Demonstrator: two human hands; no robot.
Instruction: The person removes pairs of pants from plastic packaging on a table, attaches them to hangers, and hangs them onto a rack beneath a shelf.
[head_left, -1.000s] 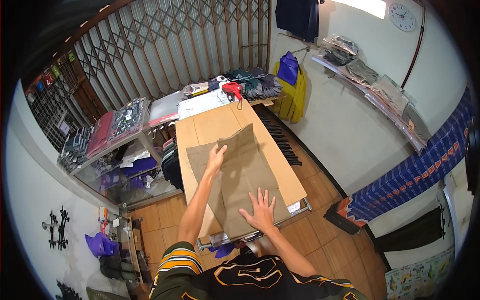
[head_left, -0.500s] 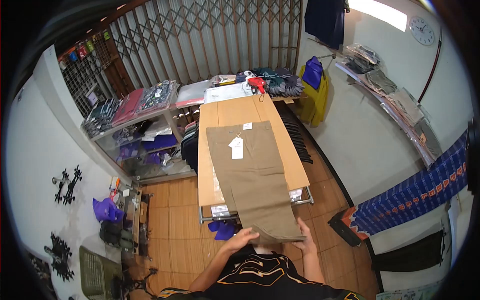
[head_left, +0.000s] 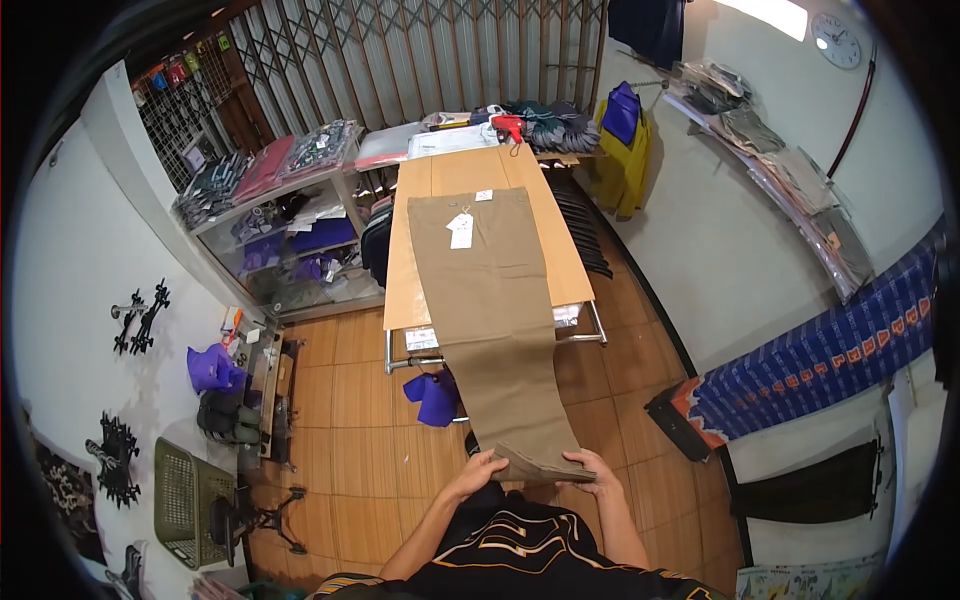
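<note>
A pair of khaki trousers [head_left: 495,310] lies lengthwise over the wooden table [head_left: 450,172], waistband at the far end. White tags [head_left: 461,232] hang at the waist. The legs, one on top of the other, reach past the table's near edge toward my body. My left hand [head_left: 477,473] grips the left corner of the leg hems. At the right corner, my right hand [head_left: 597,470] holds the same hems, thumb on top. Between the two hands the hem layers gape a little.
A red tag gun or similar tool [head_left: 508,127] lies beyond the table among folded clothes. To the left stands a glass display case [head_left: 290,245] with packed garments. A green plastic basket [head_left: 190,500] sits lower left, and a blue printed roll [head_left: 810,350] leans at right.
The trouser legs now stretch farther off the table's near edge and look straighter. Table and waistband sit higher in view, while both hands still hold the hems.
</note>
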